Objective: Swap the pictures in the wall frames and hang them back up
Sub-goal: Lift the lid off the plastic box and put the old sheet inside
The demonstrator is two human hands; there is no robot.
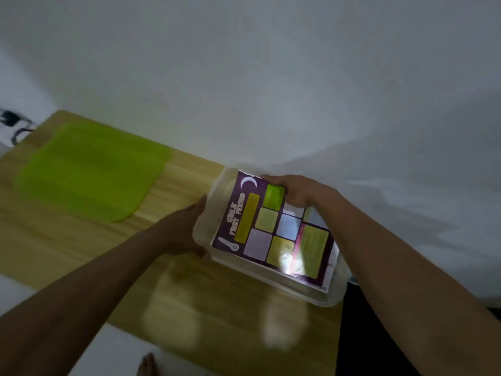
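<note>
A clear plastic frame (217, 204) rests at the right end of the wooden table, tilted toward me. Inside it lies a purple picture (273, 232) with a white moon and several green, yellow and pale squares. My left hand (187, 226) grips the frame's left edge. My right hand (292, 194) holds the far top edge, fingers over the picture's upper corner. A bright glare covers the lower part of the picture.
A lime-green mat (92, 169) lies flat on the left part of the wooden table (67, 240). A white wall (244, 77) rises right behind the table. A black cable (13, 126) hangs at the far left. My bare foot (146, 365) shows below the table's front edge.
</note>
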